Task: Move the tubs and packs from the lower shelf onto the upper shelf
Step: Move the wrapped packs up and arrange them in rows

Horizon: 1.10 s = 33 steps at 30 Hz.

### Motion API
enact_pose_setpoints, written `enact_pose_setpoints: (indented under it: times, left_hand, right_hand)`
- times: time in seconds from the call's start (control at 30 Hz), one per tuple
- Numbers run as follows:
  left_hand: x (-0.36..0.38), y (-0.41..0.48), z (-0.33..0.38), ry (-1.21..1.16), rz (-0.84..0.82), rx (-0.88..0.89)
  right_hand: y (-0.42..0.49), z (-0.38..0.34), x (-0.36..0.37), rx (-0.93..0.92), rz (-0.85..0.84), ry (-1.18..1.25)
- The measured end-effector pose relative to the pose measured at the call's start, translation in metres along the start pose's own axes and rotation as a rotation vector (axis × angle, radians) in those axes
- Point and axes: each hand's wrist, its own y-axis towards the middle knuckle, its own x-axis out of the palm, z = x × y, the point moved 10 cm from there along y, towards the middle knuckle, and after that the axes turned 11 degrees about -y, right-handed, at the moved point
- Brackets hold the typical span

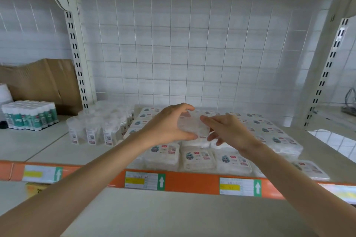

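Both my hands hold one clear plastic pack (193, 124) of white pads above the upper shelf (57, 150). My left hand (169, 125) grips its left side, thumb underneath and fingers over the top. My right hand (229, 131) touches its right side with fingers spread. Below the pack lie several flat white packs (198, 157) in rows, reaching back to the grid wall. To their left stand several clear round tubs (96, 127) with labels, grouped near the upright post. The lower shelf is hidden below the frame.
An orange price rail (183, 181) with white tags runs along the shelf front. Green-and-white bottles (30, 113) and a cardboard box (40, 82) stand in the left bay. A white wire grid (192, 44) backs the shelf. A metal object (348, 106) lies far right.
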Motion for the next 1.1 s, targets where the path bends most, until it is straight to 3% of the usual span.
enact_pose_setpoints:
  times: [0.13, 0.3, 0.53, 0.77, 0.9, 1.1]
  left_hand:
    - [-0.004, -0.002, -0.001, -0.016, 0.032, 0.048]
    - [-0.007, -0.005, -0.003, -0.112, 0.069, 0.027]
    - [-0.027, -0.011, -0.042, -0.476, 0.215, -0.332]
    - [-0.016, -0.021, -0.045, -0.581, 0.089, -0.51]
    - [-0.004, -0.026, -0.043, -0.649, -0.039, -0.555]
    - [-0.006, -0.021, -0.042, -0.931, 0.039, -0.492]
  right_hand:
    - [-0.003, 0.004, 0.016, 0.06, -0.11, 0.211]
    - [-0.007, 0.008, 0.01, 0.05, -0.052, 0.283]
    - [-0.012, -0.001, 0.001, -0.032, 0.055, 0.369]
    - [-0.023, -0.027, 0.003, -0.224, 0.051, 0.474]
    - [-0.023, -0.024, 0.004, -0.246, 0.068, 0.467]
    - [-0.023, -0.013, 0.009, -0.218, 0.067, 0.423]
